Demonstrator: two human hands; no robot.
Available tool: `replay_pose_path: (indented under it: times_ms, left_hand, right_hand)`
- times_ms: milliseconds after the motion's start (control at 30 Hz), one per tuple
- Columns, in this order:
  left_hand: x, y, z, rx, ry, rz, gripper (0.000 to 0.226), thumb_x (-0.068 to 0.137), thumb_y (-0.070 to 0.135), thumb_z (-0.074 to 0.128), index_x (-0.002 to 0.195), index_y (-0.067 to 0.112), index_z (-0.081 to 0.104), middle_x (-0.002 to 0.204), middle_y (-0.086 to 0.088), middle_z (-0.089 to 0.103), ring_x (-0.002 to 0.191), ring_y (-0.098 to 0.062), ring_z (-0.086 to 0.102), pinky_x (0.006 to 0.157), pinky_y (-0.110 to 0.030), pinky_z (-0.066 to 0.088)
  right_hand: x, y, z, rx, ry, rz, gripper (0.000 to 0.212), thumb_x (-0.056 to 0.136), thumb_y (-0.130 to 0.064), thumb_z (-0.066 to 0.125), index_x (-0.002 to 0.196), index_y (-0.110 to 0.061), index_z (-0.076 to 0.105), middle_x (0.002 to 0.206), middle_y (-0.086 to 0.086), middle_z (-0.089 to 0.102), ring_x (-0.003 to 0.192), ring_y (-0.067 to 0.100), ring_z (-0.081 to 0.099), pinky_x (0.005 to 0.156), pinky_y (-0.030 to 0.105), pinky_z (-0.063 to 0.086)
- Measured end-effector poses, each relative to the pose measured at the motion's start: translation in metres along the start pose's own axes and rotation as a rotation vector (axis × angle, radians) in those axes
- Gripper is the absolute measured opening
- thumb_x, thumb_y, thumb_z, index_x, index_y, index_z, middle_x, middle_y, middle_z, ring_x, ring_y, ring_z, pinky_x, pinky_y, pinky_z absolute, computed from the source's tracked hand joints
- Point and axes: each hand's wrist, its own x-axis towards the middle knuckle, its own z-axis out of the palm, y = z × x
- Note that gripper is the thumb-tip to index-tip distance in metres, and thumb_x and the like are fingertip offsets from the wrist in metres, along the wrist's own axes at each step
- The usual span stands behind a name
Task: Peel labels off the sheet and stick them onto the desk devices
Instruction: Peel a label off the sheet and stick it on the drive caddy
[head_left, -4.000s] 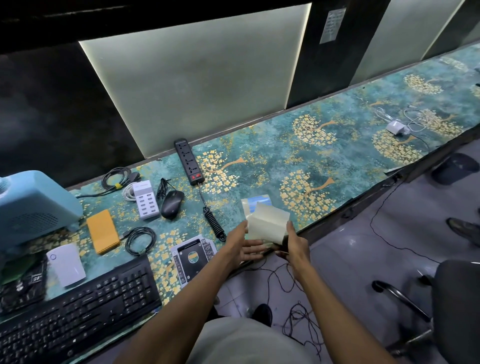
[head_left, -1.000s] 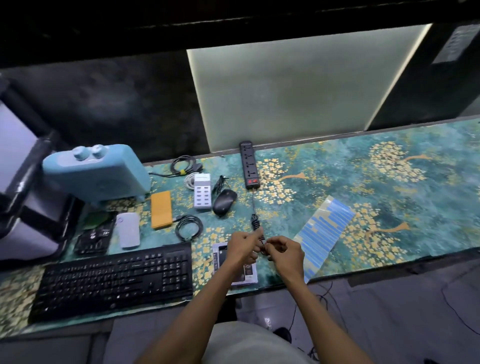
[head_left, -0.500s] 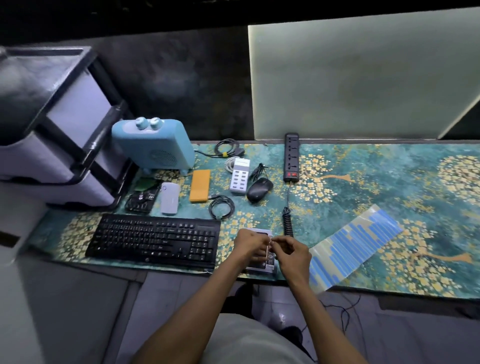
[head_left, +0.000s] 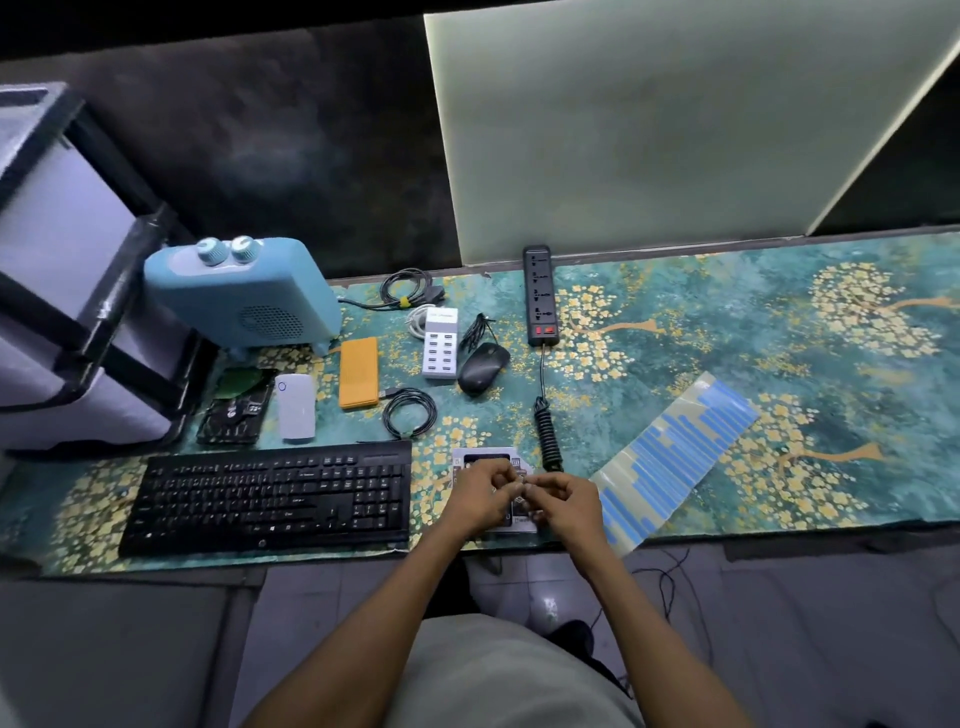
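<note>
Above the desk edge, your left hand (head_left: 480, 496) and right hand (head_left: 569, 501) pinch something tiny, presumably a label; no devices visibly labelled

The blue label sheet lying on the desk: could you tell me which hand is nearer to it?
Right. The right hand sits just beside the label sheet, close to its near left edge. The left hand is further off, beyond the right hand and next to the keyboard.
</note>
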Motion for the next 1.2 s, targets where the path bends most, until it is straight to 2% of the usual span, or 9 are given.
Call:
replay_pose_path:
  times_ms: [167,367,533,667,733,833,933,1067,1200]
  left_hand:
    - [0.006,-0.013,-0.005,0.018,-0.007,0.044,0.013,0.084,0.036,0.064,0.074,0.028,0.062,0.065,0.007,0.063,0.057,-0.011,0.06,0.067,-0.039,0.056]
    - [0.013,-0.022,-0.015,0.113,-0.004,0.042,0.009,0.088,0.027,0.063,0.08,0.022,0.064,0.076,0.001,0.066,0.064,-0.021,0.06,0.069,-0.037,0.055]
    - [0.009,-0.029,-0.013,0.156,0.06,0.018,0.013,0.085,0.029,0.071,0.081,0.022,0.062,0.076,0.006,0.064,0.076,-0.018,0.061,0.07,-0.033,0.05]
    - [-0.002,-0.037,-0.01,0.421,-0.105,0.094,0.056,0.053,0.062,0.086,0.084,0.025,0.056,0.08,0.01,0.059,0.074,-0.013,0.054,0.064,-0.033,0.042]
    - [-0.007,-0.036,-0.005,0.632,-0.118,0.156,0.054,0.054,0.061,0.087,0.083,0.028,0.056,0.087,0.007,0.06,0.084,-0.016,0.053,0.074,-0.033,0.036]
    - [-0.01,-0.031,-0.003,0.725,-0.106,0.173,0.033,0.071,0.048,0.082,0.083,0.024,0.063,0.09,0.005,0.067,0.096,-0.019,0.056,0.094,-0.038,0.033]
    - [-0.009,-0.029,-0.005,0.623,0.005,0.212,0.015,0.079,0.035,0.073,0.078,0.024,0.061,0.085,0.007,0.064,0.092,-0.017,0.056,0.101,-0.043,0.035]
    - [0.002,-0.017,-0.02,0.175,0.26,0.258,0.024,0.085,0.026,0.073,0.077,0.019,0.05,0.087,0.003,0.051,0.085,-0.017,0.046,0.078,-0.032,0.042]
    - [0.014,0.006,-0.048,-0.182,0.389,0.195,0.019,0.092,0.016,0.07,0.086,0.011,0.052,0.09,-0.004,0.057,0.081,-0.017,0.056,0.069,-0.028,0.047]
  right_hand:
    - [0.001,0.001,0.003,0.001,-0.039,0.037,0.011,0.092,-0.008,0.074,0.097,0.002,0.075,0.074,0.011,0.072,0.063,0.015,0.067,0.059,0.03,0.058]
    - [0.003,-0.004,0.014,-0.02,-0.103,0.088,0.012,0.094,-0.013,0.072,0.088,-0.003,0.073,0.074,0.011,0.07,0.064,0.017,0.067,0.061,0.034,0.054]
    - [0.008,-0.004,0.014,-0.127,0.04,0.044,0.012,0.092,-0.011,0.072,0.082,-0.005,0.071,0.064,0.011,0.071,0.058,0.023,0.066,0.055,0.035,0.055]
    - [0.007,-0.012,0.009,0.024,0.118,0.066,0.011,0.093,-0.005,0.071,0.082,-0.005,0.073,0.067,0.009,0.071,0.062,0.018,0.068,0.054,0.026,0.055]
    - [0.004,-0.016,0.009,0.102,0.119,0.095,0.008,0.093,-0.007,0.072,0.086,-0.004,0.074,0.071,0.01,0.071,0.064,0.016,0.068,0.055,0.022,0.056]
    - [-0.001,-0.019,0.01,0.195,0.13,0.128,0.009,0.093,-0.012,0.073,0.09,-0.004,0.074,0.074,0.007,0.072,0.067,0.014,0.069,0.058,0.025,0.055]
    - [-0.002,-0.022,0.007,0.309,0.211,0.181,0.007,0.094,-0.014,0.072,0.089,-0.01,0.074,0.076,0.004,0.07,0.067,0.013,0.064,0.058,0.026,0.051]
    - [0.001,-0.024,0.006,0.477,0.287,0.249,0.007,0.095,-0.017,0.071,0.091,-0.011,0.072,0.075,0.002,0.069,0.065,0.011,0.064,0.053,0.023,0.051]
    - [-0.002,-0.031,0.018,0.46,0.166,0.257,0.008,0.096,-0.015,0.069,0.091,-0.01,0.074,0.078,0.004,0.073,0.07,0.014,0.069,0.058,0.025,0.054]
